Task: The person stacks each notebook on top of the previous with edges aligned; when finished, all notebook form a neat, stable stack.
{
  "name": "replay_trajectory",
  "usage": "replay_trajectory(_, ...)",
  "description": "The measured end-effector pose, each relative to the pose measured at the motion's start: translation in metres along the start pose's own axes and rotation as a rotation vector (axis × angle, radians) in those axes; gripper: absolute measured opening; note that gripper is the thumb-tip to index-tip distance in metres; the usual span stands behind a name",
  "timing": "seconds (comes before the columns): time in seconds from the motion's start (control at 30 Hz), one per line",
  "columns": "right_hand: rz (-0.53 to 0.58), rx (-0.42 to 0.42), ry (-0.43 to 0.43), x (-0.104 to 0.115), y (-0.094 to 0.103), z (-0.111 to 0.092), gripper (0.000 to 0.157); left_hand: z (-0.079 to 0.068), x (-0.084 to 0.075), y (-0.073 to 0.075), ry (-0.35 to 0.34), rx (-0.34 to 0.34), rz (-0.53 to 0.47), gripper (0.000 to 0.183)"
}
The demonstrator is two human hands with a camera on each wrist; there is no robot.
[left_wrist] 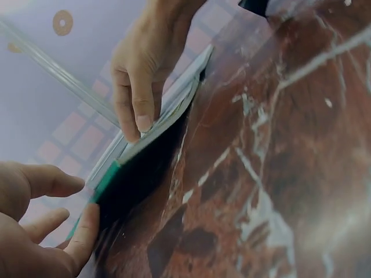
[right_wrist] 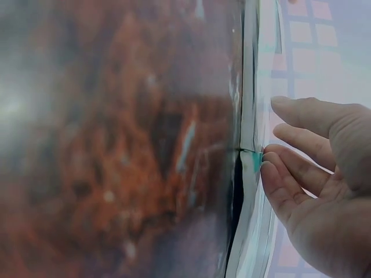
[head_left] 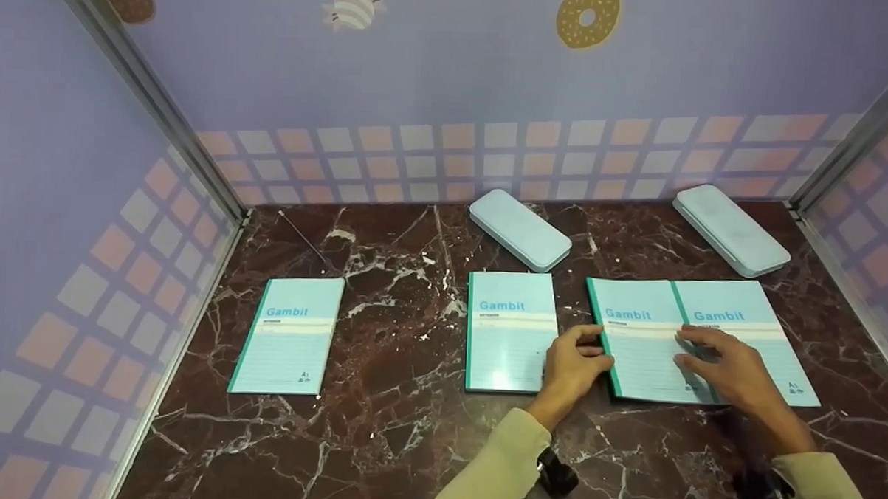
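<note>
"Notebook (left_wrist: 136, 153) in left-wrist view: is it secure?"

"Not fully. Left hand (left_wrist: 29, 249) only touches its spine, fingers parted. Uneven pushing could skew it."

"And right-wrist view?"

"Right hand (right_wrist: 342, 202) is relaxed, fingertips at the second notebook (right_wrist: 248, 202), not grasping. Pressing there could make one cover ride over the other."

"Head view?"

"This pair lies side by side, right on the counter (head_left: 397, 336). I count four notebooks (head_left: 285, 362), two pencil cases (head_left: 520, 230), one thin stick (head_left: 304, 239)."

Glare on marble (left_wrist: 278, 156) (wrist views hazy)
</note>
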State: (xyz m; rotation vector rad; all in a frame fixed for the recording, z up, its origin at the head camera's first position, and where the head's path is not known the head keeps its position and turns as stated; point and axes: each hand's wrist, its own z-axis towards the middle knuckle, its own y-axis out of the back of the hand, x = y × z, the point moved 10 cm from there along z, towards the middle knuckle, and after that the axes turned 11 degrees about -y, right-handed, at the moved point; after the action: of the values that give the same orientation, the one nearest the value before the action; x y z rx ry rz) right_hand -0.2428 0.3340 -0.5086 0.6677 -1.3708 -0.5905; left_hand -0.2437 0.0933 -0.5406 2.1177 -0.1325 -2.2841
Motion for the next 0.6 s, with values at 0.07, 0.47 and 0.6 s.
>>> replay_trajectory(0.07,0.006,0.0,0.002,0.0005,-0.0008,-0.0008,0.04,-0.0004,0.0004,-0.0018,0.0,-0.001,0.002,0.042)
replay_trajectory(0.47,0.043,0.016,-0.045,0.0008,-0.0028,-0.0033,0.047,0.0009,-0.0008,-0.0046,0.046,-0.024,-0.141,0.042)
replay_trajectory(0.6,0.063,0.015,-0.085,-0.0021,-0.0011,-0.0041,0.048,0.0032,-0.0007,-0.0047,0.09,-0.038,-0.309,0.042)
